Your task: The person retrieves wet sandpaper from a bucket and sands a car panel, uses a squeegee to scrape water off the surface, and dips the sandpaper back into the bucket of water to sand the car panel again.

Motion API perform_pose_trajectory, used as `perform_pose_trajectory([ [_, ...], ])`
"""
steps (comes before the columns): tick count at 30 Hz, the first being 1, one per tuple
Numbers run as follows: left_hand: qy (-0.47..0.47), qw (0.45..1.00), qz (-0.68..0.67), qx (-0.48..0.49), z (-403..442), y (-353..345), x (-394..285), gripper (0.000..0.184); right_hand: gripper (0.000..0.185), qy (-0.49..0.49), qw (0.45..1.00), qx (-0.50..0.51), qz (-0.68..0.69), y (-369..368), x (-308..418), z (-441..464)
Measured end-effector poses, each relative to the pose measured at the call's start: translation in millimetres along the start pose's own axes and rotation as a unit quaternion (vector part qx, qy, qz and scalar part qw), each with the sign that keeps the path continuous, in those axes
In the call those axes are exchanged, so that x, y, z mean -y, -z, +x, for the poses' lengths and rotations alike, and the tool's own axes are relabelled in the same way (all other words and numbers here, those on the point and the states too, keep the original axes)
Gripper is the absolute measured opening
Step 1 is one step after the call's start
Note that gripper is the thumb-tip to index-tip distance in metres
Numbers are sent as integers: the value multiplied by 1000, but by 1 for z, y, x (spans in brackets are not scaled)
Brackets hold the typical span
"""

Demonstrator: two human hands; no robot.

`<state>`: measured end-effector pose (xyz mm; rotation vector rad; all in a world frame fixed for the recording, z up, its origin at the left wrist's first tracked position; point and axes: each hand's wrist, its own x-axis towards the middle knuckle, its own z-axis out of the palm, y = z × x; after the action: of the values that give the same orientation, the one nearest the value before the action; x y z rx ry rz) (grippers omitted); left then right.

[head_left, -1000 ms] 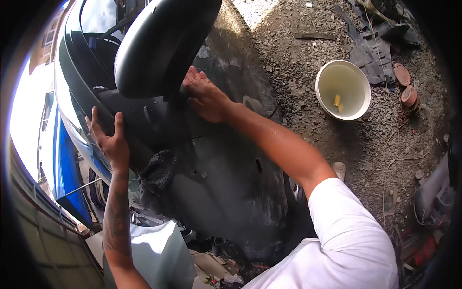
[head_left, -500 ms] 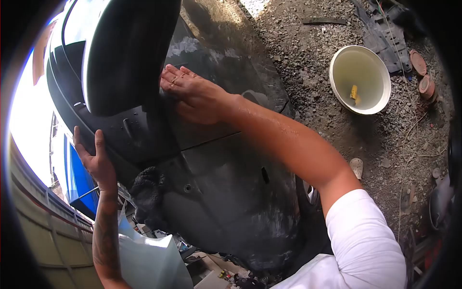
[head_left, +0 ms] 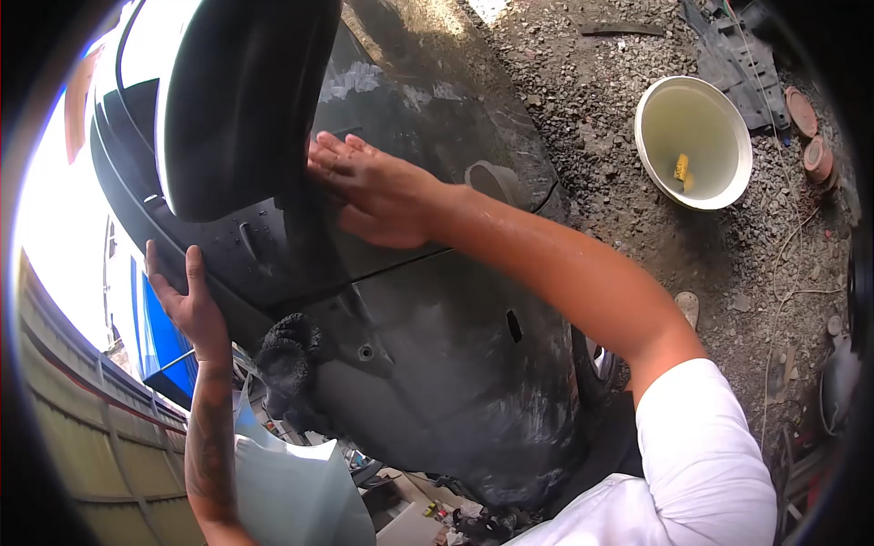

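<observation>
"Across the middle, what's biggest?"

"A matte dark-grey car body; then its rounded black side mirror."

"Next?"

"A round white plastic bucket at right, then a crumpled black cloth against the body's edge."

"Hands?"

"Right hand open, fingers stretched beside the mirror; its palm's hidden, so I can't tell whether it holds anything. Left hand spread, gripping nothing visible, at the body's left edge."

"Smallest?"

"A yellow chunk in the bucket."
</observation>
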<state>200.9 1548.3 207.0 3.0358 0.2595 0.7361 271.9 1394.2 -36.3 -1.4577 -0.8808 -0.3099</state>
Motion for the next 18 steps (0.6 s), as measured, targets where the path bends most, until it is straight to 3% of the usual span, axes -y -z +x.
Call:
perform_pose_trajectory([
  [8,2,1000,2,13,-1,3,0,61,66,31,999,16,-10,7,-21,31],
  [12,-3,1000,27,10,0,3,-1,61,64,11,1000,26,13,8,17,-27],
  [16,-12,1000,6,1,-1,2,1,61,66,48,999,14,16,9,-19,25],
  [18,-18,1000,5,4,-1,2,-1,61,69,19,999,19,33,5,-7,17],
])
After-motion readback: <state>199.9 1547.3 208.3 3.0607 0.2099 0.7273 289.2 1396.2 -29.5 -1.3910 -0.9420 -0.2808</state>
